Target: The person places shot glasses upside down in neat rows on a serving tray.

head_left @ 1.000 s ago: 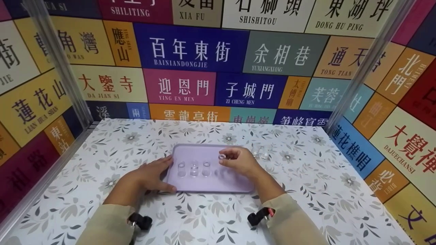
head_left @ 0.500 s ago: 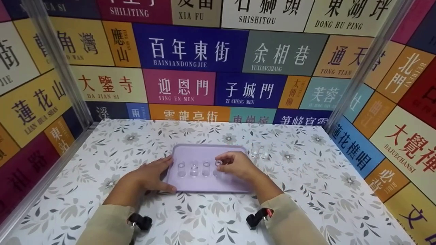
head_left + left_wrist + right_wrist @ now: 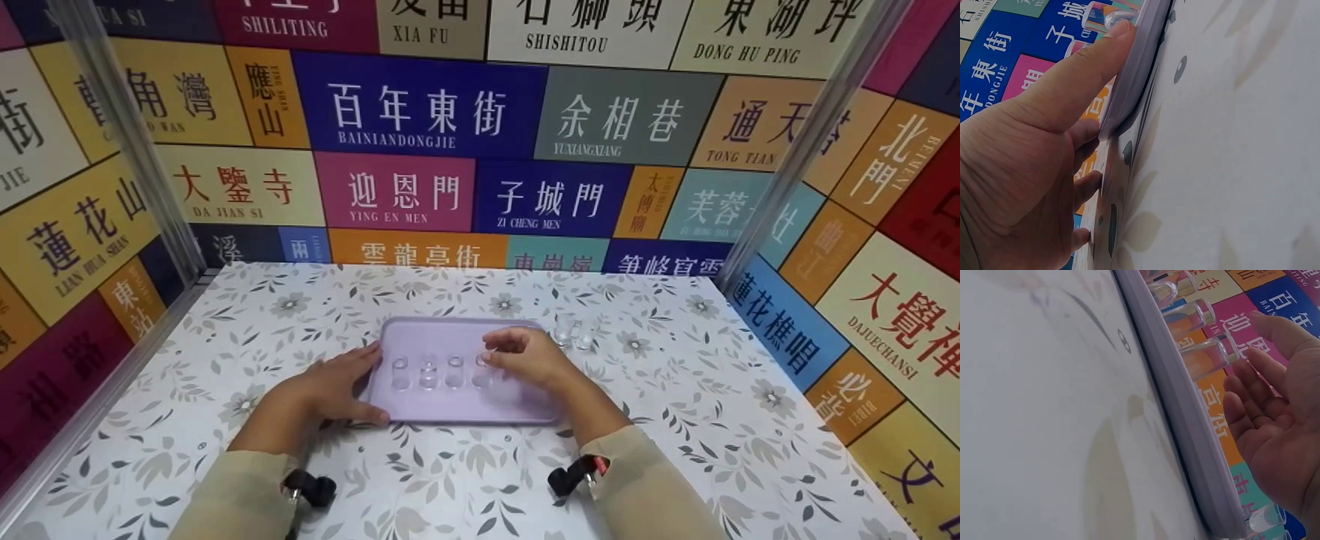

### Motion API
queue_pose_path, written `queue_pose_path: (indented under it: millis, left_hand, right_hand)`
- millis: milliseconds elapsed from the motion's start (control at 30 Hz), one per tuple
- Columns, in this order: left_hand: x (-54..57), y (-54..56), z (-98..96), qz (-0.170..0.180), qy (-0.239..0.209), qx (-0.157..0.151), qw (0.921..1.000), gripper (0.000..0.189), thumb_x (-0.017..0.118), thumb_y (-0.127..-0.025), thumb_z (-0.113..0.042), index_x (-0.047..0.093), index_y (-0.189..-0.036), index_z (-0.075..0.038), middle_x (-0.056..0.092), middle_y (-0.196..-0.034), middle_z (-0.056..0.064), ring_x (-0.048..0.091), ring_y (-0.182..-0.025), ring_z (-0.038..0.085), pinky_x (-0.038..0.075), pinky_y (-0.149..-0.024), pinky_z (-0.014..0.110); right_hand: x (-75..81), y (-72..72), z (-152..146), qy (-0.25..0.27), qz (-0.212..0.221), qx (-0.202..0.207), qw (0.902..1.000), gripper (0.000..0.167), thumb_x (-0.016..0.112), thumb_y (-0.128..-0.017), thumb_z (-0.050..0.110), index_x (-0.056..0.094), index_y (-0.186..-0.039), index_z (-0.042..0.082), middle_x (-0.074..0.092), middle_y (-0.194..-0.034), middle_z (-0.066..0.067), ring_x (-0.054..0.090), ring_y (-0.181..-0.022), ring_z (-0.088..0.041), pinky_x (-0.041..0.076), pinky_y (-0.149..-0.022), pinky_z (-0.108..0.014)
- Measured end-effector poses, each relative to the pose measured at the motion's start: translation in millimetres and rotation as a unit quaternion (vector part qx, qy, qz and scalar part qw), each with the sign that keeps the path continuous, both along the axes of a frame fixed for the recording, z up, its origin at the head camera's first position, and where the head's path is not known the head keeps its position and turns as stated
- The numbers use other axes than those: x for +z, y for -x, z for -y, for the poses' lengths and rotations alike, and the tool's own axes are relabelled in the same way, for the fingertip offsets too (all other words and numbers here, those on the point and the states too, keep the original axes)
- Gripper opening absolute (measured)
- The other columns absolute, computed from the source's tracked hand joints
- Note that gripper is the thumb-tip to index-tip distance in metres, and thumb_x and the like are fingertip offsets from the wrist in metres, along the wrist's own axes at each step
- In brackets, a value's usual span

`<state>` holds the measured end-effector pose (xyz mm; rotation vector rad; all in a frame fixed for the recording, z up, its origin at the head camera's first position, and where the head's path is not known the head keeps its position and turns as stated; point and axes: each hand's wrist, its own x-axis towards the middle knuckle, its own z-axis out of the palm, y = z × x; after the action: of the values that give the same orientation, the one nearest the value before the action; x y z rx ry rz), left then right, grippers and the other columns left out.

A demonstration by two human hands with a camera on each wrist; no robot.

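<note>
A lilac tray [image 3: 465,408] lies on the table, with several small clear glasses standing upright on it in a row. My left hand [image 3: 330,388] rests at the tray's left end, its thumb [image 3: 1086,67] stretched along the rim and its fingers spread along the side. The rightmost glass [image 3: 481,376] of the row stands just beside the fingertips of my right hand [image 3: 531,361]. In the right wrist view, a small gap shows between this hand's parted thumb and fingers and the rim of that glass [image 3: 1207,359]. Nothing is held in the right hand.
Two more clear glasses, a left one [image 3: 562,330] and a right one [image 3: 584,337], stand on the table beyond the tray's back right corner. A flower-patterned cloth [image 3: 420,487] covers the table. Walls with coloured sign panels [image 3: 420,105] enclose the back and sides.
My right hand lowered a glass onto the tray at the right end of the row, let go of it and drew slightly away. The left hand has stayed in place.
</note>
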<state>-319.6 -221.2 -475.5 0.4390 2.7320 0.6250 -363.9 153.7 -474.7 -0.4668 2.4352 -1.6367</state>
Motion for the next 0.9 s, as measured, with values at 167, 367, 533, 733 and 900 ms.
queue_pose_path:
  millis: [167,367,533,733,900]
  left_hand:
    - [0.6,0.0,0.8,-0.003,0.003,-0.003,1.0,0.129,0.084,-0.075,-0.075,0.019,-0.173,-0.021,0.013,-0.183,-0.001,0.013,-0.169,0.04,0.003,-0.132,0.076]
    - [-0.3,-0.1,2.2,-0.002,0.0,0.004,1.0,0.13,0.085,-0.074,-0.075,0.02,-0.173,-0.023,0.012,-0.183,-0.003,0.012,-0.169,0.039,0.002,-0.133,0.073]
    - [-1.5,-1.1,1.3,0.005,-0.002,0.015,0.9999,0.132,0.086,-0.071,-0.076,0.019,-0.173,-0.026,0.012,-0.183,-0.003,0.012,-0.169,0.039,0.001,-0.134,0.072]
    - [-2.2,-0.5,-0.3,0.011,-0.005,0.016,0.9998,0.133,0.086,-0.07,-0.077,0.018,-0.173,-0.027,0.012,-0.183,-0.003,0.011,-0.169,0.038,-0.001,-0.134,0.072]
    - [-2.3,1.5,-0.1,0.003,0.009,0.003,0.9999,0.13,0.084,-0.074,-0.077,0.018,-0.173,-0.025,0.012,-0.183,-0.002,0.012,-0.169,0.04,0.002,-0.133,0.074]
  right_hand:
    - [5.2,4.3,-7,0.001,-0.017,-0.036,0.9992,0.049,0.088,-0.09,0.029,0.075,-0.131,0.005,0.079,-0.117,-0.005,0.07,-0.104,-0.017,0.06,-0.084,-0.024]
    - [11.5,14.9,-14,0.011,-0.021,-0.056,0.9981,0.048,0.09,-0.088,0.033,0.077,-0.129,0.011,0.08,-0.118,-0.002,0.07,-0.108,-0.018,0.059,-0.092,-0.026]
    - [15.2,22.3,-21,0.018,-0.041,-0.059,0.9973,0.043,0.088,-0.09,0.033,0.078,-0.128,0.015,0.079,-0.123,-0.005,0.069,-0.11,-0.02,0.058,-0.094,-0.029]
    - [16.9,26.5,-37,0.028,-0.046,-0.087,0.9948,0.04,0.086,-0.092,0.025,0.077,-0.129,0.015,0.074,-0.131,-0.014,0.068,-0.114,-0.022,0.058,-0.092,-0.026]
    - [19.2,27.5,-57,0.027,-0.052,-0.118,0.9913,0.046,0.085,-0.093,0.026,0.073,-0.136,0.013,0.07,-0.139,-0.017,0.065,-0.117,-0.021,0.057,-0.091,-0.022]
